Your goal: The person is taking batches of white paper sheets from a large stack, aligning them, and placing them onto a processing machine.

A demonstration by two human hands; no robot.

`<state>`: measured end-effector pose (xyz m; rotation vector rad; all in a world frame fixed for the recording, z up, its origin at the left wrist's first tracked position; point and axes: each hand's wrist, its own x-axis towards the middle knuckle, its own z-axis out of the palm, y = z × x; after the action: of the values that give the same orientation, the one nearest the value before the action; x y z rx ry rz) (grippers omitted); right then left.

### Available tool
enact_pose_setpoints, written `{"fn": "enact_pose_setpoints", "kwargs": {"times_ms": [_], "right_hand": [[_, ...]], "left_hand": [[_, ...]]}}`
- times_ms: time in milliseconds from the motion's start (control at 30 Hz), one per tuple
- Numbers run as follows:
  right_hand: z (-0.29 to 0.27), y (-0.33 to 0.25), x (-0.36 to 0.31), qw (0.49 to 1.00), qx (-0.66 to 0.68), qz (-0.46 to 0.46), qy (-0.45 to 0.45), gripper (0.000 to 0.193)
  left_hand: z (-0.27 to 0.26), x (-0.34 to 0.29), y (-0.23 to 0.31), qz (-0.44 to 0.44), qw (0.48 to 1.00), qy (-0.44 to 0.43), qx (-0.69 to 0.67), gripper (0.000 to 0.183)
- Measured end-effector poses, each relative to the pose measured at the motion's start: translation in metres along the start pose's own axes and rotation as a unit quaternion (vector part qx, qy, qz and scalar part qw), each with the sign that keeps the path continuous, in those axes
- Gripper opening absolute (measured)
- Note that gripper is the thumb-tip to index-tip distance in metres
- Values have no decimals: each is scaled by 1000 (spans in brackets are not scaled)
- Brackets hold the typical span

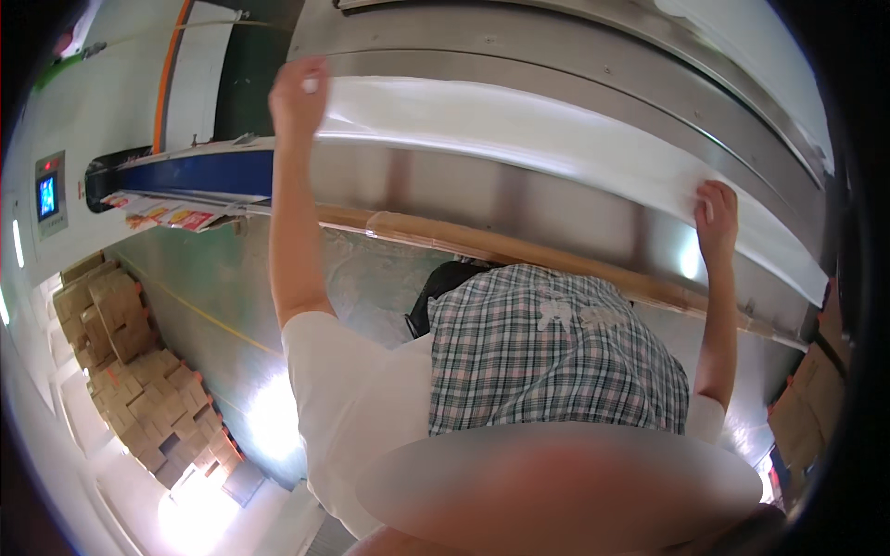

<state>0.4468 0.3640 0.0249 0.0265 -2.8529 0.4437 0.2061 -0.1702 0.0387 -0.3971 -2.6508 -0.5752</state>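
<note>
A long, glossy white sheet of film-like material [519, 116] lies stretched across a metal work surface in front of me. At its left end, my left hand [301, 97] is closed with curled fingers on the sheet; the hand is slightly blurred. Farther right, my right hand [718, 218] has its fingers bent over the sheet's near edge, pinching it. The sheet spans between both hands and runs on past the right one. It looks thin, with a faint fold near my left hand.
A brushed-metal machine bed [519, 195] has a brown cardboard-like strip [538, 250] along its front. Left are a blue conveyor side [199, 174], printed packaging sheets [171, 211] and a lit control panel [48, 195]. Stacked brown cartons [148, 398] stand on the floor; more cartons [807, 398] are right.
</note>
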Motion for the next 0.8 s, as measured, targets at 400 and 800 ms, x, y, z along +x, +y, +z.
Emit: {"fn": "enact_pose_setpoints", "kwargs": {"times_ms": [400,800], "right_hand": [[4,24,-9,997,-38,21,67,14],[-68,188,-64,993,-71,97,22,14]], "left_hand": [[101,-55,121,47,985,-162,37,22],[16,-96,1,-183,892,-209,356,29]]}}
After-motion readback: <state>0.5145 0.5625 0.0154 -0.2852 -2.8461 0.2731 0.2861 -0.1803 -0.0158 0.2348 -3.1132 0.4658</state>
